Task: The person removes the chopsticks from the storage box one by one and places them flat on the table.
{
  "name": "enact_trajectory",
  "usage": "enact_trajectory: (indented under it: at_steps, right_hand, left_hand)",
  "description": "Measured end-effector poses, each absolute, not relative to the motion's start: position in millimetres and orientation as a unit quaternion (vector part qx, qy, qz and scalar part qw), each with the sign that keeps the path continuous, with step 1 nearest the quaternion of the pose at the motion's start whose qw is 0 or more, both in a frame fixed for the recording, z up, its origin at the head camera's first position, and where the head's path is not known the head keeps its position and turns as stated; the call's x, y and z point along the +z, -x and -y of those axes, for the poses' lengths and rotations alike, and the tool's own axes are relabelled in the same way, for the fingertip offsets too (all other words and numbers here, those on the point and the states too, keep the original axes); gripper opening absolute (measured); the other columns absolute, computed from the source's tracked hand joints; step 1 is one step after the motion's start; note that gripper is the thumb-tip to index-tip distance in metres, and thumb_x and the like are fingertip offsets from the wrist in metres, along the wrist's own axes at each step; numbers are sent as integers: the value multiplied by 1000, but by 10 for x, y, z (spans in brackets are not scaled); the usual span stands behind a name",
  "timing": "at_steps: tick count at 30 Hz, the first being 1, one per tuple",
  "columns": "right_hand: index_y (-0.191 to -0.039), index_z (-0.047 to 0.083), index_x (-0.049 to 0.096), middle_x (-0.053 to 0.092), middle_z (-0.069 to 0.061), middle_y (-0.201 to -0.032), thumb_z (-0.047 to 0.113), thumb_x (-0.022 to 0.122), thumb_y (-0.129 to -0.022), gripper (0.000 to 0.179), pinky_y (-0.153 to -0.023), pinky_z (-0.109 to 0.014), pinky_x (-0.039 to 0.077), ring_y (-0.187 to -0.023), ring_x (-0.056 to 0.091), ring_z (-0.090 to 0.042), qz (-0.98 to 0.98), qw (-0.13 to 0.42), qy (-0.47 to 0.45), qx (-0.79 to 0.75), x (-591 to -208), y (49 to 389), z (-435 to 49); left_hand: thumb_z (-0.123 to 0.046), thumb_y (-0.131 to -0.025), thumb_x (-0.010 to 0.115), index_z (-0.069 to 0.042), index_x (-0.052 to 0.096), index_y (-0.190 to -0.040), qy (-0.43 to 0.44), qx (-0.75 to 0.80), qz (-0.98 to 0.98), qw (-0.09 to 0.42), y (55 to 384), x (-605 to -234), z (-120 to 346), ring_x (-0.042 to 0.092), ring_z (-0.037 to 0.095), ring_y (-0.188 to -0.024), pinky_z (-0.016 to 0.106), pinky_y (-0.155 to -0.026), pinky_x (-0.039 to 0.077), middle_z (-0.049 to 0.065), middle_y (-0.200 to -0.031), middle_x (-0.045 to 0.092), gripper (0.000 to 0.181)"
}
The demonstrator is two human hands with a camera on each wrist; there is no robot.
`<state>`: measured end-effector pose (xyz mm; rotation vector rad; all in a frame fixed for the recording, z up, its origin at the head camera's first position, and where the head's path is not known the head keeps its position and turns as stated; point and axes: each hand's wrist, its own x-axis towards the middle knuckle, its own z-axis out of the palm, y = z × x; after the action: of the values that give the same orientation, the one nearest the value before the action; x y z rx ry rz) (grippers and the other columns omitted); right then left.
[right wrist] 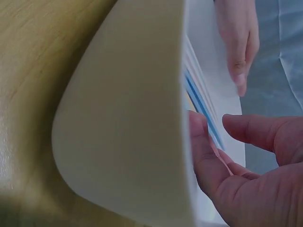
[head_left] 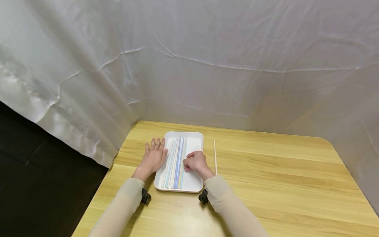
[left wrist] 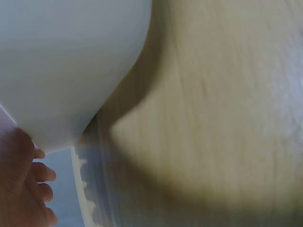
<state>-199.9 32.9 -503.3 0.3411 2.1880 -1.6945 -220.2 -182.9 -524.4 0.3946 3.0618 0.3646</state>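
Note:
A white rectangular tray (head_left: 192, 186) lies on the table, holding several long, slim pastel sticks (head_left: 173, 164) side by side: white, light blue, violet-blue and yellow. My left hand (head_left: 154, 156) is at the tray's left edge, palm down, fingers extended and thumb near the rim. Over the tray's right half, my right hand (head_left: 195, 162) has its fingertips at the rightmost light-blue stick. In the right wrist view, a gap shows between the thumb and a finger of the right hand (right wrist: 255, 170), and no stick is visibly gripped. The tray wall hides part of this hand.
A single thin pale stick (head_left: 215, 158) lies on the wooden table (head_left: 281, 177), just right of the tray. A light grey curtain (head_left: 225, 65) hangs behind and to the left. Dark floor (head_left: 38, 171) lies beyond the table's left edge.

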Motion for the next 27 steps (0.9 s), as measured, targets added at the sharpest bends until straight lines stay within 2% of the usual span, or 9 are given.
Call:
enact_trajectory:
  at_steps: [8,17,27]
  right_hand:
    - [-111,-9,65,73,-18,-74,-2,73,-93,21,-60,-33,64,-53,65,-13,-784,169,-115,-586,-5058,1993,-316]
    - [-103,-8,66,73,-21,-72,-5,74,-88,17,-52,-30,62,-49,63,-13,-802,143,-107,-570,-5096,2020,-265]
    - [-105,-12,67,71,-17,-64,-8,74,-86,21,-48,-28,59,-43,58,-10,-832,113,-81,-537,-5147,2002,-246]
  left_hand:
    - [-38,-116,28,-1,24,-166,-130,118,-985,-1,2197,-5258,1822,21,52,-159,73,-126,14,30,-169,28,63]
    - [-38,-116,28,-1,24,-166,-129,118,-985,-1,2198,-5250,1813,21,52,-159,73,-126,14,30,-169,29,62]
    - [-38,-116,27,-2,21,-167,-125,118,-985,16,2191,-5232,1812,17,51,-160,73,-127,11,30,-170,26,63]
